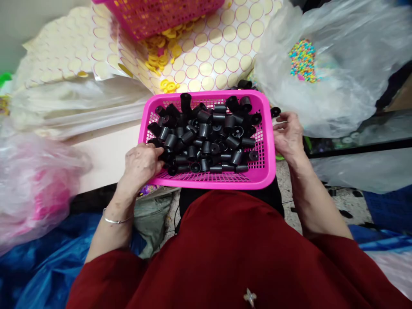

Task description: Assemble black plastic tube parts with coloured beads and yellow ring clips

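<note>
A pink plastic basket (272, 171) full of short black plastic cylinders (204, 131) is in front of my body, at waist height. My left hand (141, 163) grips its left side, with the fingers over the rim and against the black pieces. At the opposite end, my right hand (289, 135) is curled against the outside of the right rim; part of its grip is hidden. Just above those fingers, outside the basket, is a loose black piece (275, 112). More black pieces (244, 84) show behind the far rim.
Behind are sheets of round stickers (222, 47), yellow plastic parts (169, 86) and a second pink basket (167, 17). A clear bag with colourful small beads (303, 60) stands at the right. At the left is a bag of pink items (51, 193). Black pieces (346, 213) lie on the floor.
</note>
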Available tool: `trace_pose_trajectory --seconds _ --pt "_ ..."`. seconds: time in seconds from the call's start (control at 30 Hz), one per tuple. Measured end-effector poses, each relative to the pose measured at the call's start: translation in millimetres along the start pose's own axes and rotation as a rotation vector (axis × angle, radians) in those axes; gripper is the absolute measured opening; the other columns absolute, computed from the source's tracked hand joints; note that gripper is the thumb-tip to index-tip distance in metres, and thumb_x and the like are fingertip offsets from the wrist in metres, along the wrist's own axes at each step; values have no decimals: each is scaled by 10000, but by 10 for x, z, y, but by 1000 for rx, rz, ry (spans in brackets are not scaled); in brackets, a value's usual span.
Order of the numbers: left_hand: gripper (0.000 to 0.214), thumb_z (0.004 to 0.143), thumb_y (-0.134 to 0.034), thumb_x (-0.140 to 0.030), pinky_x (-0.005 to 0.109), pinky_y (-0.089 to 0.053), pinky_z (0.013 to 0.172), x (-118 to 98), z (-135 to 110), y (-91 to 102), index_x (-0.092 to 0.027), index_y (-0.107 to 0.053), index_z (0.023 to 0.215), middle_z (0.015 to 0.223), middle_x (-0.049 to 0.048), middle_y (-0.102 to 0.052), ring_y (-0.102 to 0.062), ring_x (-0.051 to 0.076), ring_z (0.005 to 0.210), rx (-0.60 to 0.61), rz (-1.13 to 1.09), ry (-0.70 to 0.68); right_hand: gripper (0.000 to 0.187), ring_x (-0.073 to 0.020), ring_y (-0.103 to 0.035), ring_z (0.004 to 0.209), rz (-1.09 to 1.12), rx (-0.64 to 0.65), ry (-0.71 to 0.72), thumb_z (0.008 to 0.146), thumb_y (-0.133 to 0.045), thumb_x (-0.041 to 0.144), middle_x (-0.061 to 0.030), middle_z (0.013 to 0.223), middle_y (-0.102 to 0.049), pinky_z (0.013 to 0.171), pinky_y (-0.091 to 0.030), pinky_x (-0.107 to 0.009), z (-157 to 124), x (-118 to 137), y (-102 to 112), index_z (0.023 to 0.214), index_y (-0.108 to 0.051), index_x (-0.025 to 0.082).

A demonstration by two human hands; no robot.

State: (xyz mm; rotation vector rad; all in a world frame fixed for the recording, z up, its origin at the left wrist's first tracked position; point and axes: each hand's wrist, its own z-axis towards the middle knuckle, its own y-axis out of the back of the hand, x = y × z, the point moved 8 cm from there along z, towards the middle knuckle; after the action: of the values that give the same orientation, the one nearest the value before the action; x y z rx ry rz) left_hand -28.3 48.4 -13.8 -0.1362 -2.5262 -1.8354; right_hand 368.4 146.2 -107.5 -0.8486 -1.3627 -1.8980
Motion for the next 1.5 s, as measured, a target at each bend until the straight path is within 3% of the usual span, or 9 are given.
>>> trace_pose_trajectory --seconds 0.2,0.27,0.37,0.47,0.63,0.87,1.03,1.17,1.5 --pt "316 701 -657 -446 348 -488 809 104 -90 126 -180 -711 863 879 65 -684 -625 234 878 -215 -505 -89 91 -138 -554 698 -117 -181 241 805 -563 218 -41 928 -595 702 -509 -352 -213 830 427 895 -564 207" --pt "342 664 -708 -465 329 -508 799 79 -105 162 -177 -720 849 881 51 -695 -635 208 835 -234 -709 -124 56 -160 -573 767 -128 -12 458 847 -529 208 -31 843 -619 743 -490 -350 -316 1262 302 834 -584 208" --pt "340 631 -729 -481 330 -523 816 -185 -73 131 -183 -735 793 867 50 -705 -644 209 835 -106 -753 -249 172 -164 -546 744 -269 552 653 854 -468 162 -33 758 -642 697 -434 -331 -592 1670 -228 752 -603 191" --pt "372 616 -728 -510 350 -523 864 -455 2 44 -214 -747 840 921 49 -716 -651 224 868 -3 -682 -345 166 -209 -517 758 -549 904 660 816 -496 137 -68 709 -645 681 -371 -369 -852 1716 -684 698 -611 167" --pt "351 638 -724 -541 341 -528 808 -645 150 -25 -251 -732 836 873 37 -714 -652 228 813 -52 -694 -376 245 -263 -491 894 -618 817 724 872 -477 109 -80 691 -630 831 -341 -468 -977 1758 -1063 676 -606 180" --pt "337 683 -687 -530 285 -483 642 -762 193 3 -211 -721 788 795 31 -703 -617 177 684 -64 -711 -338 282 -222 -488 824 -619 822 931 892 -414 56 -69 707 -632 846 -332 -441 -1074 1676 -1032 752 -628 173" --pt "270 713 -676 -455 283 -481 682 -727 120 82 -194 -716 771 787 34 -696 -627 175 714 -123 -738 -313 172 -200 -525 851 -418 875 641 781 -546 75 -64 812 -645 846 -357 -401 -721 1695 -815 881 -659 159" --pt "243 710 -678 -433 271 -476 651 -660 55 111 -198 -712 762 741 17 -679 -608 158 675 -157 -774 -283 312 -162 -578 833 208 764 187 676 -680 141 -16 898 -650 770 -442 -322 -423 1653 -489 985 -645 165" --pt "247 714 -681 -437 262 -480 628 -870 53 196 -193 -703 747 742 18 -678 -590 143 647 -140 -847 -369 446 -110 -675 810 999 642 -334 538 -849 162 3 900 -733 742 -546 -233 -592 1379 -329 935 -646 179"
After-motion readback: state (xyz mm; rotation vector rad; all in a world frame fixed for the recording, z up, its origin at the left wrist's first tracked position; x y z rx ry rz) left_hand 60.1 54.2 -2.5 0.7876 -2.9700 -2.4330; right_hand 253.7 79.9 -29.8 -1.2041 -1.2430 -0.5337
